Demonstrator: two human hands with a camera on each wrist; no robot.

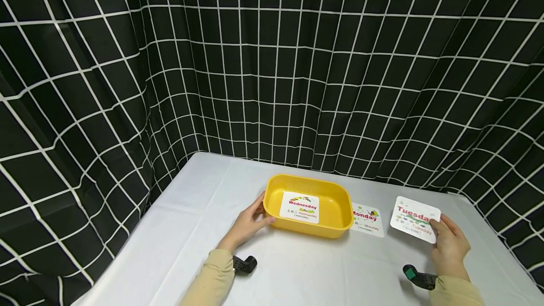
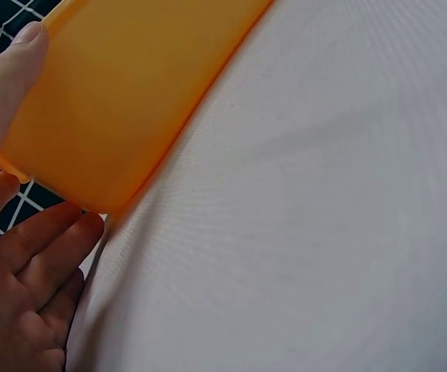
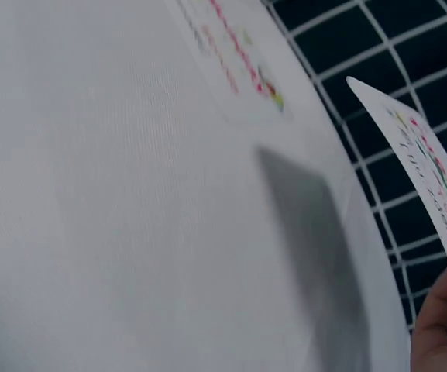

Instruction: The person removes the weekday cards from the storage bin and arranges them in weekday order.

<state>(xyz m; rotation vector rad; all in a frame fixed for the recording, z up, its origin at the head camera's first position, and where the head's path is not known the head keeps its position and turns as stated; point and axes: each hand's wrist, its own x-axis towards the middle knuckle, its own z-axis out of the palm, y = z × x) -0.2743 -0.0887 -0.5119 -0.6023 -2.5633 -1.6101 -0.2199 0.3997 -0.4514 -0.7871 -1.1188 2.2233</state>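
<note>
A yellow plastic bin (image 1: 307, 228) stands on the white table, with the Wednesday card (image 1: 299, 208) face up inside it. My left hand (image 1: 245, 225) holds the bin's left end; in the left wrist view the thumb (image 2: 14, 70) lies along one side and the fingers are at the end. At the right, my right hand (image 1: 451, 244) pinches the Tuesday card (image 1: 414, 218) by its right edge. That card is raised above the table and casts a shadow in the right wrist view. Between bin and right hand lies the Monday card (image 1: 369, 221), its left part hidden by the bin.
White cloth covers the table (image 1: 314, 268). Behind it and at both sides hang black curtains (image 1: 272, 60) with a white grid. A black camera mount (image 1: 245, 264) sits at the left wrist, another camera mount (image 1: 418, 277) at the right.
</note>
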